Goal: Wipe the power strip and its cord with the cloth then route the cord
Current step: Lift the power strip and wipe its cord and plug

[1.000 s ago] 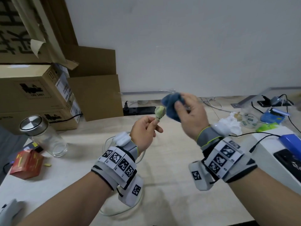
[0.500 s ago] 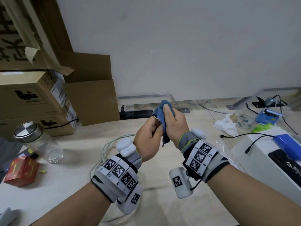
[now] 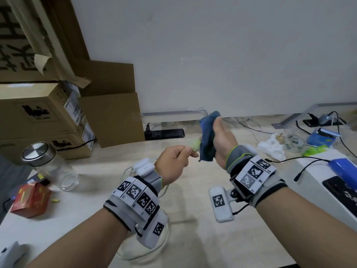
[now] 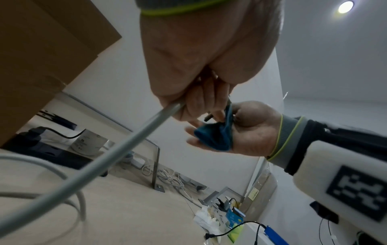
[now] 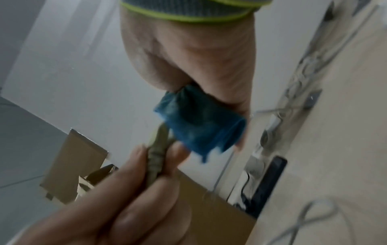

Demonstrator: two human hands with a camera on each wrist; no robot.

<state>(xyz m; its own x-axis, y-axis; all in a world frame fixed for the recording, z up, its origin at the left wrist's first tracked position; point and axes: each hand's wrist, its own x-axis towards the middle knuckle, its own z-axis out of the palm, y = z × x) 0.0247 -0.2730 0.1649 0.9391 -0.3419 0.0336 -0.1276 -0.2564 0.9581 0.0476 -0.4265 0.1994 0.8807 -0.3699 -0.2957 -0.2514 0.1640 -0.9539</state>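
Observation:
My left hand (image 3: 173, 163) is raised above the table and pinches the pale plug (image 3: 195, 145) at the end of a grey-white cord (image 3: 125, 171). The cord (image 4: 104, 157) runs down from my fist to loose loops on the table. My right hand (image 3: 224, 144) grips a folded blue cloth (image 3: 207, 140), which touches the plug's right side. In the right wrist view the plug (image 5: 158, 154) sits between my left fingers (image 5: 125, 199), just below the cloth (image 5: 199, 122). In the left wrist view the cloth (image 4: 215, 137) lies bunched in my right palm.
A black power strip (image 3: 164, 133) lies by the wall at the back. Cardboard boxes (image 3: 38, 117) stack at the left, with a glass jar (image 3: 50, 167) and a red box (image 3: 29, 200) in front. At the right are a white device (image 3: 328, 180), thin black cables (image 3: 301, 159) and crumpled tissue (image 3: 272, 147).
Half a second ago the cloth was wrapped over the plug with both hands pressed together. Now my right hand has drawn the cloth to the right and the plug shows again.

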